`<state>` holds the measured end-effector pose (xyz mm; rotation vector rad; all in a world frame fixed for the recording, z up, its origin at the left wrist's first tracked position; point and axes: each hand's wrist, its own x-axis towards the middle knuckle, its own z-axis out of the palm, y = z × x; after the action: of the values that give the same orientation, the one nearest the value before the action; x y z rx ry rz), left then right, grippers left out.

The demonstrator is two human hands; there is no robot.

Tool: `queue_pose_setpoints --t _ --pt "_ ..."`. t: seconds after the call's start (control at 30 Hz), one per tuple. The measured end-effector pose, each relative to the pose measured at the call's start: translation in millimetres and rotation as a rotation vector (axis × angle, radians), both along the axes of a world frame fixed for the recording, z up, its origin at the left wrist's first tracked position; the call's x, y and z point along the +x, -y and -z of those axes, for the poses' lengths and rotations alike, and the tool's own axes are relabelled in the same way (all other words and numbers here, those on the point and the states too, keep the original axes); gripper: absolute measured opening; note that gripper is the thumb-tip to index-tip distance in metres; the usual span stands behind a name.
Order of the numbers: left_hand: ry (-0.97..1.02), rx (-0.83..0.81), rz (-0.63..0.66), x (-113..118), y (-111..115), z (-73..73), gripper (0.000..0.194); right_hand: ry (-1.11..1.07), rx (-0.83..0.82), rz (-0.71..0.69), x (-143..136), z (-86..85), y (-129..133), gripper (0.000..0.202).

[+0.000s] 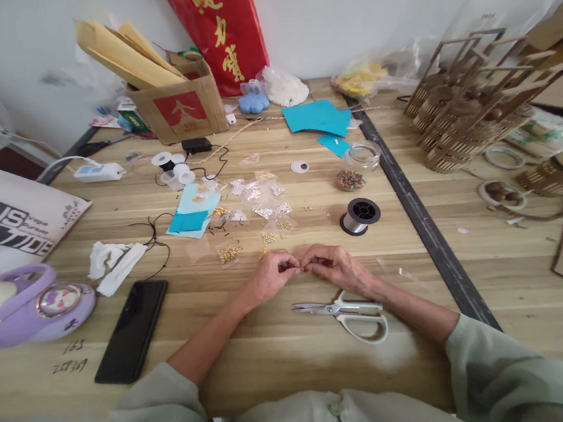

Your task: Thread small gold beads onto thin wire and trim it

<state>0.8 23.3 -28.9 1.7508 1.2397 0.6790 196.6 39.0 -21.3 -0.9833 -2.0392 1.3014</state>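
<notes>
My left hand (pixel 277 274) and my right hand (pixel 336 267) meet fingertip to fingertip over the middle of the table. Both are closed in a pinch around something tiny, too small to name. Just below them lie scissors (pixel 345 312) with pale green handles, blades pointing left. Beyond my right hand stands a black spool of thin clear line or wire (pixel 360 216). Past my left hand are small gold beads (pixel 228 253) on a clear bag, with more gold beads (pixel 284 225) and silvery pieces in little bags (pixel 271 209).
A black phone (pixel 132 331) and a purple bottle (pixel 34 304) lie at the left. Farther back are blue sheets (pixel 319 120), a jar of mixed beads (pixel 351 179) and a cardboard box (pixel 177 104). Woven baskets (pixel 457 118) stand at the right, past a dark strip (pixel 411 204).
</notes>
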Motion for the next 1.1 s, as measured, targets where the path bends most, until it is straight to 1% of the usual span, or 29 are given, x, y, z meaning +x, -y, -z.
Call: queue_pose_setpoints --t 0.2,0.43,0.7,0.8,1.0,1.1 --pt "-0.016 0.028 0.019 -0.8 -0.1 1.2 0.008 -0.005 -0.011 -0.015 -0.4 -3.8 0.2 0.012" --pt "-0.023 0.014 0.008 0.4 0.2 -3.1 0.008 0.016 -0.034 0.004 0.1 -2.7 0.5 0.014" --pt "-0.003 -0.026 0.007 0.9 0.9 -7.9 0.009 0.061 0.044 -0.015 1.0 1.1 0.0 0.013" --pt "0.003 -0.015 0.012 0.9 0.8 -6.8 0.009 0.061 0.058 -0.023 1.4 2.3 -0.2 0.012" --pt "0.042 -0.024 0.005 0.8 0.8 0.3 0.009 0.051 0.055 -0.018 0.9 2.1 0.2 0.011" --pt "0.051 -0.029 0.005 1.0 0.9 0.5 0.008 0.052 0.067 -0.022 0.9 0.8 0.3 0.011"
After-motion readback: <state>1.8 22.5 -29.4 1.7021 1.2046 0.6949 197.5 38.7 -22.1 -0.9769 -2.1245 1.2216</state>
